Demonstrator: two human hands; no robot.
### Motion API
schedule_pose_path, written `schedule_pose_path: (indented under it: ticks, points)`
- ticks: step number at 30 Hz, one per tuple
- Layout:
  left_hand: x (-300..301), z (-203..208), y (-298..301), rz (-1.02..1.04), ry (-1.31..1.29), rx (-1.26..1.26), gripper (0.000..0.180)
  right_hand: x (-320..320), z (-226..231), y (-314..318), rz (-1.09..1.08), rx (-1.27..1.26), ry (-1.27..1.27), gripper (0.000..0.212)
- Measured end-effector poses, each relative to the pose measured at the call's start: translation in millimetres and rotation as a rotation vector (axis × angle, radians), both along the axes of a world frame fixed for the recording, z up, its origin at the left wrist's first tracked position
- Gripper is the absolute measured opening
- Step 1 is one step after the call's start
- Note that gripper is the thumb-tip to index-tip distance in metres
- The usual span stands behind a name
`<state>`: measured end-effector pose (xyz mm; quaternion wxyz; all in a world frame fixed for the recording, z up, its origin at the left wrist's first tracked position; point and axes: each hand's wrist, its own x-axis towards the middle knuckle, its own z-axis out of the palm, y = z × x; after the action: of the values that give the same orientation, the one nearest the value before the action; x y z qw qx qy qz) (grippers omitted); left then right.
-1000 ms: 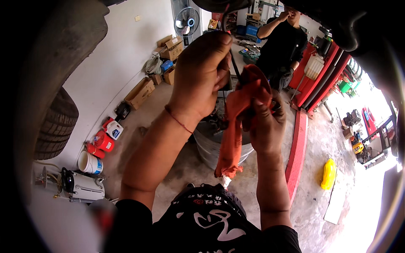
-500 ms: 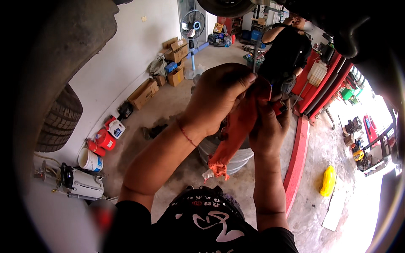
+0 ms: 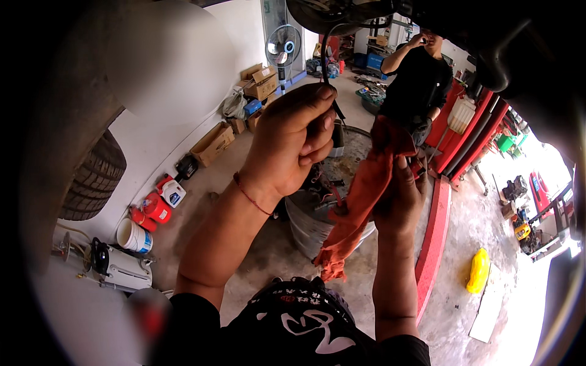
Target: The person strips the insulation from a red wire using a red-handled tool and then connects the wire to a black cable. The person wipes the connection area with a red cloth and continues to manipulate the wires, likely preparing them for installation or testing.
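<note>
My left hand is raised, its thumb and fingers closed on a thin dark cable. The cable curves down from the dark vehicle underside, and a short end sticks out past my fingers. To the right, my right hand grips a stained orange-red rag, which hangs down to the left with a frayed lower end. A small red and dark object shows by the right fingers; its kind cannot be made out. Below the hands stands a drum with small parts on top and a whitish plastic bag around it.
Another person in black stands ahead by a red lift post. A tire is at left; jugs, a bucket, boxes and a fan line the wall. A red floor rail runs at right.
My left hand has moved left, away from the rag, with the cable in its fingers. The rag now hangs from my right hand alone, lower and further right, and the drum top has come into view.
</note>
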<state>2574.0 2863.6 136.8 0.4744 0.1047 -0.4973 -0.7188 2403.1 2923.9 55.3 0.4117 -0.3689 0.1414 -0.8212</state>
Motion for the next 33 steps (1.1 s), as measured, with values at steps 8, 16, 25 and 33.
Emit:
schedule_pose_path:
  ticks: [8, 16, 25, 33]
  points:
    - [-22, -9, 25, 0.183, -0.108, -0.091, 0.016, 29, 21, 0, -0.317, -0.019, 0.412, 0.022]
    - [-25, -15, 33, 0.150, 0.031, 0.085, 0.014, 28, 14, -5, 0.163, -0.106, -0.005, 0.017]
    - [6, -16, 9, 0.105, -0.012, 0.062, 0.015, -46, 21, -36, -0.236, 0.142, -0.018, 0.005]
    - [17, -29, 7, 0.117, -0.080, 0.053, 0.017, -103, 78, -174, -0.455, 0.050, 0.405, 0.015]
